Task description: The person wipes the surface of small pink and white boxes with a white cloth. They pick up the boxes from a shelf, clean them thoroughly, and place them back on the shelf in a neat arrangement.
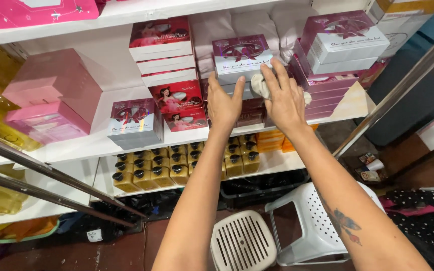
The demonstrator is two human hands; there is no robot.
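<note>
Both my arms reach up to a white shelf [101, 143]. My left hand [223, 105] lies flat against the front of a stack of gift boxes, its fingers touching the lower edge of the top box [241, 56], which is silver-white with a dark pink ribbon window. My right hand [285, 98] presses on the same box's right side with a crumpled white cloth [261, 86] under its fingers. Darker boxes below are mostly hidden behind my hands.
More ribbon gift boxes [345, 40] stand at right, one [132, 123] at left, red-and-white boxes [163, 50] between, pink boxes [51, 93] far left. Amber bottles with black caps [151, 168] fill the lower shelf. A white plastic stool [307, 221] stands below. Metal rails [51, 173] cross left and right.
</note>
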